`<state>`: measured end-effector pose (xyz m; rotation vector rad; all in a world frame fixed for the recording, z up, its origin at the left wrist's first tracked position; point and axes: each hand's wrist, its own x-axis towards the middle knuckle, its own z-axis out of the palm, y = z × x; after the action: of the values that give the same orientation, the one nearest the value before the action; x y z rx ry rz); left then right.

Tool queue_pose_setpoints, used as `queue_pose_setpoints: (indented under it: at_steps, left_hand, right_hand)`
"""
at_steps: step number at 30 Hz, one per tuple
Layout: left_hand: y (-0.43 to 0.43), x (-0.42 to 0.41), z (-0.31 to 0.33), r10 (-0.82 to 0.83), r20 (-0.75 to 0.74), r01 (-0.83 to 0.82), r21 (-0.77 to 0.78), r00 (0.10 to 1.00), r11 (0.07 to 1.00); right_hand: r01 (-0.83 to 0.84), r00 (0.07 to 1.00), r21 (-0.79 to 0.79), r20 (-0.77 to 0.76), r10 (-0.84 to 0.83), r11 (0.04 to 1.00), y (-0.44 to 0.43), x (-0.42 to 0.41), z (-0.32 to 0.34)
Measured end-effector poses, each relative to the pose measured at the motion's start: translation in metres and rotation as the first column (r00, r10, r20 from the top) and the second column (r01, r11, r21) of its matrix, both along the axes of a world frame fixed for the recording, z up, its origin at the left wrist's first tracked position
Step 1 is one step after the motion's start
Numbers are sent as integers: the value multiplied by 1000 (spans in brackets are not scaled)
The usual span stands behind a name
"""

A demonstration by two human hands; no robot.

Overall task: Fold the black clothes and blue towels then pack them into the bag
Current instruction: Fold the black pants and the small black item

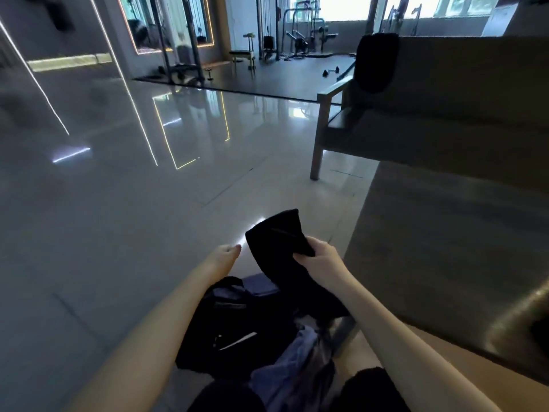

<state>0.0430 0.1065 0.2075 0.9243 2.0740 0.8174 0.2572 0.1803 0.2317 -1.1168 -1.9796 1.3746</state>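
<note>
1. Right hand grips a black cloth: thumb on top, fingers curled round its right edge.
2. Left hand sits just left of the cloth, not touching it. Its fingers are loosely curled in, holding nothing.
3. Only marking I can spot is a white slash on the bag's dark side, too blurry to read as a brand.
4. The cloth is a folded strip with its long axis running far to near. The rounded end points away and the near end droops over the bag.
5. The bag lies on the glossy floor between the forearms, with a blue towel bunched at its near-right side.
6. More black clothing hangs over a chair back, far right.
</note>
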Motion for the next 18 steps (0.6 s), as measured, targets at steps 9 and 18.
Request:
queue_pose_setpoints:
  at_steps: [9,18]
  left_hand:
    - [-39,-83,-126,-282,-219,173,-413,934,894]
    - [-41,-117,-266,-510,-383,162,-655,770,738]
  right_hand:
    - [-131,943,53,315,108,990,-5,-82,-106]
    - [-246,865,59,464,192,967,5,-127,-223]
